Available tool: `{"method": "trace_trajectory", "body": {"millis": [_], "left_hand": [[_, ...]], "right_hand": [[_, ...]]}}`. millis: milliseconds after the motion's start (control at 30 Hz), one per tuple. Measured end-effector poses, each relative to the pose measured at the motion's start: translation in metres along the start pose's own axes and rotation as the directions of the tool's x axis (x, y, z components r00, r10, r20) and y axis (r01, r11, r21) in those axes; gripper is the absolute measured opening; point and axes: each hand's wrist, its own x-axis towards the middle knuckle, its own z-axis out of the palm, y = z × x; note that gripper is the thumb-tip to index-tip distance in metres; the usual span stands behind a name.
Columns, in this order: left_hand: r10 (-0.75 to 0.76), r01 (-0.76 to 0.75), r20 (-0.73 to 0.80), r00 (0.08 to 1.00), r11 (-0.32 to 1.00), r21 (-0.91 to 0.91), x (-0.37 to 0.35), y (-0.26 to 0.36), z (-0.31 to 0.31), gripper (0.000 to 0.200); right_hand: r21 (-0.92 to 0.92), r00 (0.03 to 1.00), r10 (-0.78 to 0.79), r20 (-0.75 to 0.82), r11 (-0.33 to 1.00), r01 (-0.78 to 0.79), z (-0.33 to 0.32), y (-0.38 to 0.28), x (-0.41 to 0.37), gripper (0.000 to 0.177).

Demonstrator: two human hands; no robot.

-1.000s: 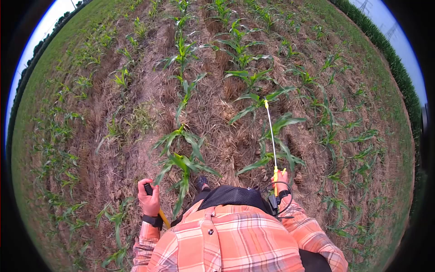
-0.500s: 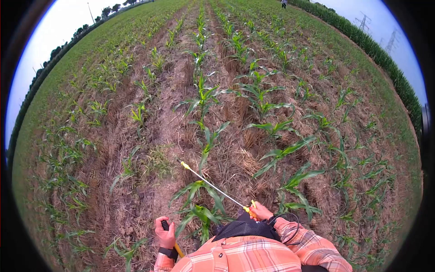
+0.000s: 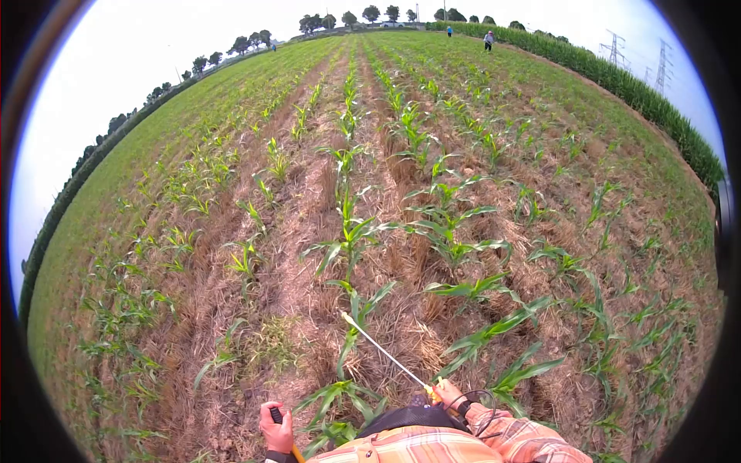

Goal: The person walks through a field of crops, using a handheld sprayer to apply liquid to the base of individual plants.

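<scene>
In the head view my right hand is closed around the yellow handle of a spray wand. The wand's thin pale tube points forward and left, its light tip close to the leaves of a young corn plant. My left hand, at the lower left, is wrapped round the black grip of a yellow lever, whose lower part is out of frame. A thin dark hose loops beside my right wrist. Another corn plant stands between my hands.
Rows of young corn run forward through dry straw, with a bare strip left of the middle row. Two distant people stand at the back right, one a light-topped person. Taller crops line the right edge, near pylons.
My view has tilted up, so the horizon, trees and distant people show more. Both hands sit lower in frame. The wand's tip has swung right, toward the corn leaves.
</scene>
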Motion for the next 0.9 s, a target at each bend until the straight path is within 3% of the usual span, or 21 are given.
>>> {"method": "trace_trajectory", "body": {"millis": [67,200,267,400,433,500,567,600,700,833,900], "left_hand": [[0.024,-0.025,0.015,1.0,1.0,0.014,0.012,0.01,0.019,0.021],[0.029,-0.028,0.052,0.998,1.0,-0.008,0.03,0.039,0.052,0.021],[0.011,-0.012,0.077,0.997,1.0,0.009,0.038,0.032,0.06,0.02],[0.08,-0.082,0.064,0.995,0.996,0.023,0.043,0.076,0.058,0.022],[0.193,-0.196,0.046,0.98,0.979,0.054,0.045,0.09,0.054,0.021],[0.145,-0.145,0.001,0.989,0.989,-0.02,0.038,0.134,0.048,0.02],[0.055,-0.052,0.08,0.995,0.998,-0.039,0.039,0.155,0.04,0.02],[0.251,-0.25,-0.005,0.968,0.964,0.086,0.048,0.15,0.051,0.019],[0.145,-0.153,0.08,0.986,0.983,0.097,0.078,0.113,0.082,0.017],[0.21,-0.226,0.166,0.964,0.97,0.089,0.116,0.06,0.148,0.013],[0.13,-0.145,0.2,0.971,0.987,0.063,0.132,0.057,0.171,0.014]], "right_hand": [[0.024,0.987,0.142,-0.078,0.99,-0.14,-0.032,-0.065,-0.035,0.019],[0.223,0.958,0.107,-0.267,0.974,-0.047,-0.087,-0.002,-0.006,0.019],[0.339,0.91,0.189,-0.368,0.939,-0.058,-0.109,0.001,-0.009,0.018],[0.483,0.833,0.231,-0.502,0.874,0.049,-0.15,0.03,-0.006,0.018],[0.526,0.817,0.241,-0.524,0.846,0.087,-0.159,0.034,-0.004,0.02],[0.537,0.747,0.205,-0.632,0.811,0.233,-0.168,0.041,0.001,0.02],[0.587,0.722,0.325,-0.612,0.798,0.139,-0.179,0.026,-0.005,0.019],[0.585,0.717,0.324,-0.616,0.798,0.142,-0.182,0.022,-0.001,0.019],[0.583,0.692,0.293,-0.66,0.781,0.224,-0.186,0.02,0.012,0.019],[0.563,0.725,0.294,-0.622,0.812,0.153,-0.18,0.002,0.032,0.021],[0.475,0.744,0.212,-0.634,0.866,0.158,-0.169,-0.015,0.041,0.022]]}}
